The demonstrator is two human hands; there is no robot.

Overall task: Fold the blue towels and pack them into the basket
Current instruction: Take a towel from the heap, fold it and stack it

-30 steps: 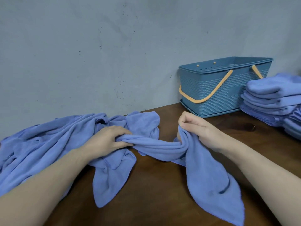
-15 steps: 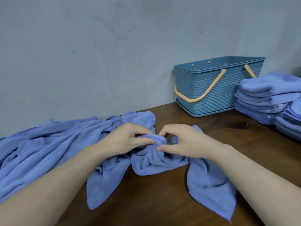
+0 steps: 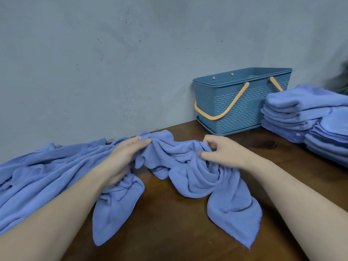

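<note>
Both hands pinch one crumpled towel [image 3: 190, 166] on the worktop [image 3: 169, 232], left hand [image 3: 128, 153] and right hand [image 3: 218, 149] apart along its left-right length. The basket [image 3: 237, 108] stands beyond the towel, nearer the right hand.

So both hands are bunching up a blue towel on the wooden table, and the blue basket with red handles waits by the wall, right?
Nearly. The head view shows the basket has orange handles, not red. The rest holds: the left hand and right hand work a crumpled blue towel on the wooden table, with the basket by the wall.
</note>
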